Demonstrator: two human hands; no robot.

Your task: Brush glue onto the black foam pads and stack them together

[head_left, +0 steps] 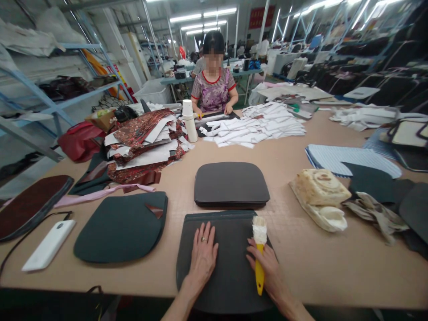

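My left hand (203, 254) lies flat with its fingers stretched out on a dark grey rounded panel (231, 263) in front of me. A flat brush (259, 267) with a yellow handle and white-coated bristles is in my right hand (270, 265), bristles pointing away from me. The fingers of that hand rest over the panel's right side. Just beyond the panel lies a neat stack of similar dark pieces (230, 183). To the right is a crusted cream-coloured container (323, 187), with dried white stuff around it.
Dark green panels (123, 227) and a white power bank (50, 245) with a cable lie left. Patterned and white pieces (143, 142) are piled beyond, beside a white bottle (190, 122). Another person (214, 84) works across the table near white strips (257, 125). Striped fabric (351, 160) lies right.
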